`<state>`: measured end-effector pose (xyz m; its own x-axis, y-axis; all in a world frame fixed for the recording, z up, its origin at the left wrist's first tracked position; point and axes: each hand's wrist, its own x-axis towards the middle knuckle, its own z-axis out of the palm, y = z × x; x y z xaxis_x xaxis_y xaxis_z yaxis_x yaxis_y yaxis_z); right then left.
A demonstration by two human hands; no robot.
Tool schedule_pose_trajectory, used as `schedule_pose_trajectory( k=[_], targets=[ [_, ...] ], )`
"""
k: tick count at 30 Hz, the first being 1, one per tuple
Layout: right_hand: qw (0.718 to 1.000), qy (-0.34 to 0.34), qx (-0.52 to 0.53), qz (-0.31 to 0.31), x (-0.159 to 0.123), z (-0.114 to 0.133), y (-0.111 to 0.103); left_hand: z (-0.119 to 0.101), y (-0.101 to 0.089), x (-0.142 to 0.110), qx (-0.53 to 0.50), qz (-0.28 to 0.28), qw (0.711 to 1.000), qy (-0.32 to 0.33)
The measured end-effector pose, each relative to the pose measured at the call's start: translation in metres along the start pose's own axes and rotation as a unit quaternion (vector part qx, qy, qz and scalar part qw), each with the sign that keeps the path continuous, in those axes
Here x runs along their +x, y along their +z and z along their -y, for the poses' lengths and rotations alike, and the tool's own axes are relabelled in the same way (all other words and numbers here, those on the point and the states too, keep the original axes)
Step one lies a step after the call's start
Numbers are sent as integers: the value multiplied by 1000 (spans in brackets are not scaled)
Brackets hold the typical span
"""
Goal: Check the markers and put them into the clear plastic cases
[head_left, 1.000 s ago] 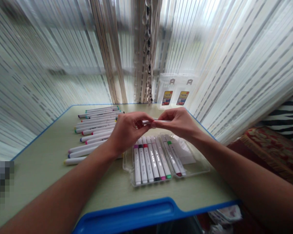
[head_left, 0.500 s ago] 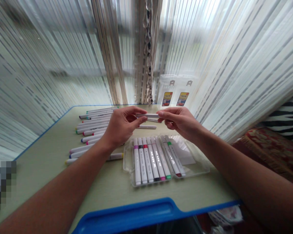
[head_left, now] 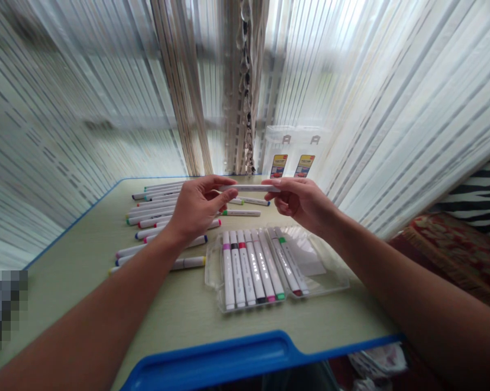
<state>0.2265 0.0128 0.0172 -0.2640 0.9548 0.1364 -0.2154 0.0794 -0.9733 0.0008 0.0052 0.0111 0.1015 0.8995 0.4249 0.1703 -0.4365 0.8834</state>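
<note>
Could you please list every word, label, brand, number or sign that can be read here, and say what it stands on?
No text can be read with certainty.
Two yellow-topped labels on the upright clear plastic: print too small and blurred.
Markers in the open clear case: print along some barrels, too blurred.
Loose markers: dark marks on some, too small.
Held marker: no legible print.

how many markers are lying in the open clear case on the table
8. Six markers lie side by side in the left half of the case, and two more lie in its right half. None there looks hidden.
</note>
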Motion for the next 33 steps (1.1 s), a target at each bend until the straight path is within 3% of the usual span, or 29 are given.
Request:
schedule_pose_trajectory(
  k=[16, 25, 33],
  targets=[
    [999, -23, 26, 1, 0, -1, 2, 4, 0, 4, -74, -30, 996, -35],
    [993, -45, -98, 40, -2, -8, 3, 6, -1, 7, -122, -63, 990, -42],
    [982, -24, -174, 63, -3, -8, 5, -1, 2, 3, -138, -53, 989, -25]
  ],
)
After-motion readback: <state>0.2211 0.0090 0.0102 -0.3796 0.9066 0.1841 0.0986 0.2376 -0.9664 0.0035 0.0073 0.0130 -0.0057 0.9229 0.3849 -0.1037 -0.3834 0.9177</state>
